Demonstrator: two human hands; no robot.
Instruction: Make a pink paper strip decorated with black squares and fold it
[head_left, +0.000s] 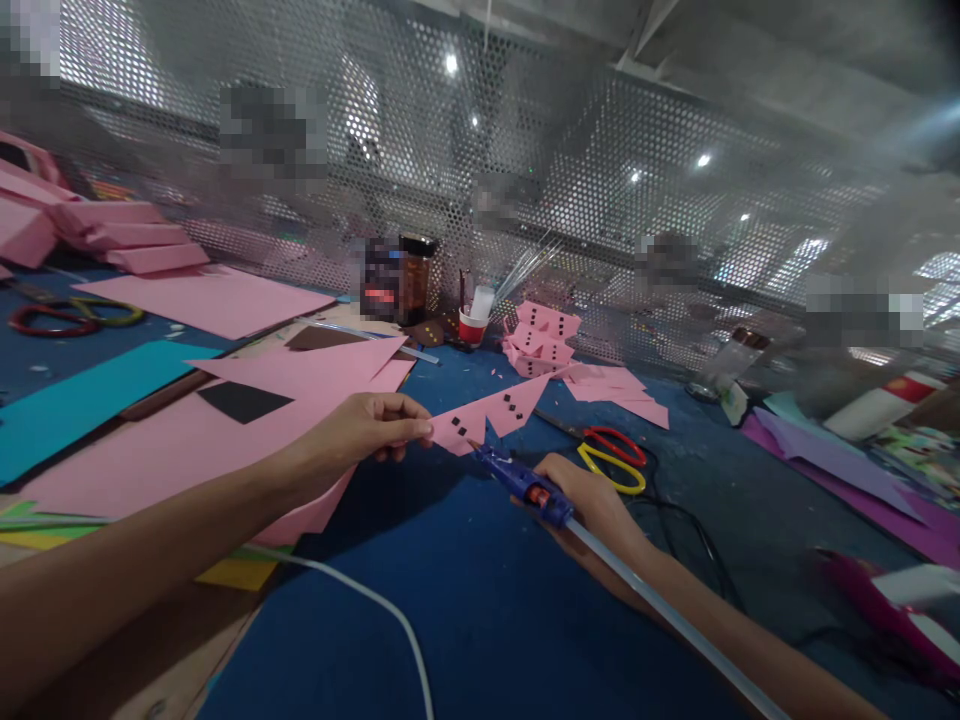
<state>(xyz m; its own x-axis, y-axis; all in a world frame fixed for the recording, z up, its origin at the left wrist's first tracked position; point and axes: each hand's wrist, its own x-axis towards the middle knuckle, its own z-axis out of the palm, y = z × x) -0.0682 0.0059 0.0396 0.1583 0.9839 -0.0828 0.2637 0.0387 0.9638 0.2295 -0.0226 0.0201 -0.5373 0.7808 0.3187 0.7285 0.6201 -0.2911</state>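
Note:
My left hand [386,425] pinches the left end of a pink paper strip [499,408], cut in a zigzag and dotted with small black squares. My right hand [592,500] is wrapped round a blue glue gun [525,482]. A long clear glue stick [660,605] runs out of the gun's back towards me. The nozzle is at the strip's lower edge, near its middle; whether it touches cannot be made out. Beyond the strip stand folded pink paper pieces [541,340] with similar black squares. Scissors [615,460] with red and yellow handles lie beside my right hand.
Pink sheets [187,450] and a teal sheet [97,400] cover the left side. At the back are a dark jar [417,280] and a red-and-white cup [474,325]. Purple paper [840,470] and a magenta tool [885,610] lie right. A white cable [375,600] crosses in front.

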